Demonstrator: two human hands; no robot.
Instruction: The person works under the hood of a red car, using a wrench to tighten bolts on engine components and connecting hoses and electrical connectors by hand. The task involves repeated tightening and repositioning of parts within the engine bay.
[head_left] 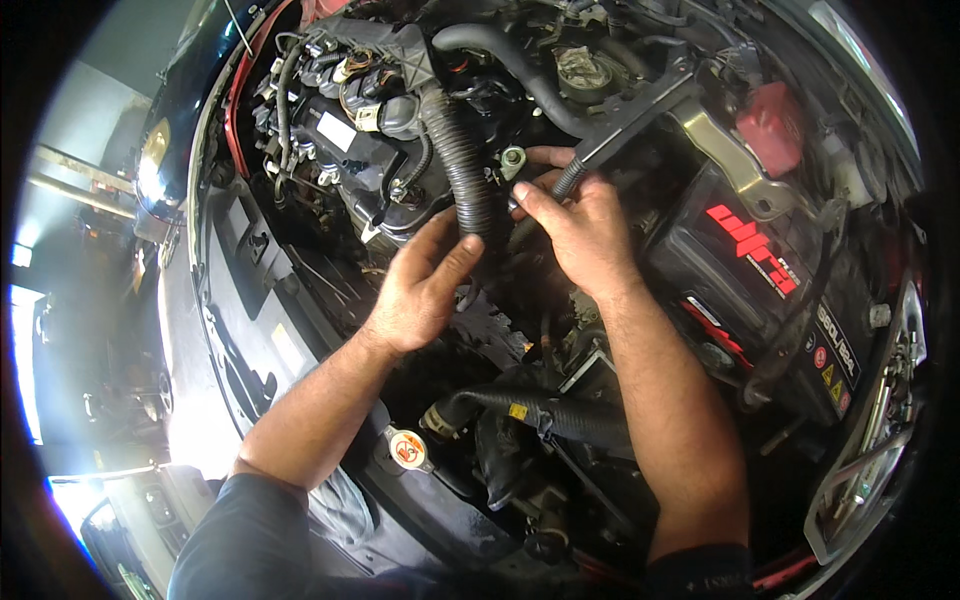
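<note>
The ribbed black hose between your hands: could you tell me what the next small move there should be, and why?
Probably steady the ribbed black hose with the left hand, which already wraps it, while the right hand works at the small metal fitting beside the hose. The right fingertips sit right by that fitting, and the hose crosses in front of it.
</note>
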